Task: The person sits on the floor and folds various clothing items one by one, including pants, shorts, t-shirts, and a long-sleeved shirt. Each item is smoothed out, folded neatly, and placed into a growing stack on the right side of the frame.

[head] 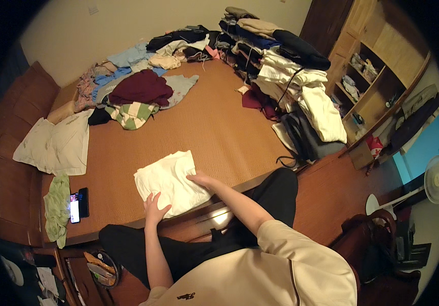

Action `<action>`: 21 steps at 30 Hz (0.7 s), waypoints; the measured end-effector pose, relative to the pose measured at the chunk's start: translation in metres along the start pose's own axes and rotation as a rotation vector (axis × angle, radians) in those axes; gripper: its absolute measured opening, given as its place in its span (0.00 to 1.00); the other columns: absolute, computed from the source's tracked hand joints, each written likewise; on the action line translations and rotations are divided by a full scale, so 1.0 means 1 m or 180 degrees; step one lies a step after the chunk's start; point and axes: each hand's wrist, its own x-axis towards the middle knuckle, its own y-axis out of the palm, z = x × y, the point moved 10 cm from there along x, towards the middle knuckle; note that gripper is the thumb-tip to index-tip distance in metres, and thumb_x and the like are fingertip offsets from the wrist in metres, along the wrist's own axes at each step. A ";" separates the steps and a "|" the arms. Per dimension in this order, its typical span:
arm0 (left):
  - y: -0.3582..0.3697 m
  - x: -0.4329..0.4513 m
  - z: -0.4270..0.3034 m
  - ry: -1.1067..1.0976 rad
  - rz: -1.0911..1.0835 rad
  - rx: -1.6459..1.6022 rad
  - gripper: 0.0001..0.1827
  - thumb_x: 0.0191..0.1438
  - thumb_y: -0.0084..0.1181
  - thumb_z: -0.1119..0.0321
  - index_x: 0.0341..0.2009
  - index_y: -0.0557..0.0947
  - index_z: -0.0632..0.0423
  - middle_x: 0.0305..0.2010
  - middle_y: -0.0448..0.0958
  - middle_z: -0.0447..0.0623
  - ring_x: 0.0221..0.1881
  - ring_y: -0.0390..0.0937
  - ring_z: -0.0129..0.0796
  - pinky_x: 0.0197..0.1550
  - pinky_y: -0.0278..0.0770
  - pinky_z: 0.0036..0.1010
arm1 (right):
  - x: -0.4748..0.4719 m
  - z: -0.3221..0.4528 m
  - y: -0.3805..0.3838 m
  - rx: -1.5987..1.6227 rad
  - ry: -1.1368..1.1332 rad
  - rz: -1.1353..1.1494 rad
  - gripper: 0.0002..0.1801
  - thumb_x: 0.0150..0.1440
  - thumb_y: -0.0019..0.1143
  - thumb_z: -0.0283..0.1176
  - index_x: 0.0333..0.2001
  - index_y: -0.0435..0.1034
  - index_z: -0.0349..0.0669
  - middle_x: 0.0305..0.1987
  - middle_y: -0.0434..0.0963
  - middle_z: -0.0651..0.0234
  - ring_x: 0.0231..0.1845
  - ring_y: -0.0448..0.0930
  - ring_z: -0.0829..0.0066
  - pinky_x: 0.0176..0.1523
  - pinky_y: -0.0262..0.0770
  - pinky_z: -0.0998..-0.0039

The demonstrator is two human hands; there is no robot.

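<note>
A folded white garment point(171, 179) lies at the near edge of a bed covered with a tan woven mat point(212, 126). My left hand point(155, 208) rests on its lower left part, fingers spread and pointing away from me. At the garment's right side is my right hand point(201, 179), its thumb on top of the cloth; the other fingers are partly hidden, so whether they grip the edge does not show clearly.
Loose clothes, a maroon garment point(141, 88) among them, lie at the far left. Folded clothes point(280, 72) are piled at the right. A white pillow point(56, 143), a light green cloth point(56, 210) and a lit phone point(74, 208) lie to the left. A fan point(436, 179) stands at the right.
</note>
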 end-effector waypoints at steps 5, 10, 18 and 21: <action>-0.008 0.018 0.048 -0.0516 -0.0893 -0.2183 0.23 0.53 0.55 0.67 0.54 0.71 0.55 0.59 0.63 0.55 0.57 0.64 0.42 0.57 0.64 0.33 | -0.021 0.010 -0.029 0.0720 -0.0217 -0.0335 0.25 0.62 0.43 0.39 0.56 0.60 0.30 0.52 0.73 0.57 0.49 0.76 0.65 0.50 0.74 0.64; -0.031 0.011 0.053 -0.0516 -0.1424 -0.3045 0.14 0.56 0.48 0.75 0.47 0.75 0.57 0.47 0.72 0.49 0.47 0.69 0.31 0.51 0.66 0.23 | -0.102 0.052 -0.058 0.1832 0.0008 -0.0251 0.23 0.63 0.44 0.39 0.56 0.60 0.35 0.53 0.72 0.57 0.50 0.76 0.63 0.51 0.76 0.59; -0.024 0.009 0.051 -0.0508 -0.1473 -0.2942 0.10 0.57 0.46 0.76 0.44 0.76 0.58 0.44 0.73 0.49 0.46 0.71 0.33 0.51 0.67 0.26 | -0.199 0.205 -0.215 0.1687 -0.1131 -0.1317 0.26 0.62 0.46 0.38 0.59 0.53 0.40 0.55 0.69 0.56 0.55 0.72 0.61 0.55 0.73 0.56; -0.024 0.010 0.053 -0.0540 -0.1405 -0.2808 0.09 0.57 0.46 0.76 0.43 0.76 0.58 0.44 0.73 0.49 0.46 0.71 0.33 0.51 0.67 0.26 | -0.263 0.302 -0.301 0.1449 -0.1994 -0.1911 0.29 0.60 0.48 0.40 0.58 0.55 0.33 0.58 0.64 0.50 0.55 0.70 0.56 0.57 0.70 0.58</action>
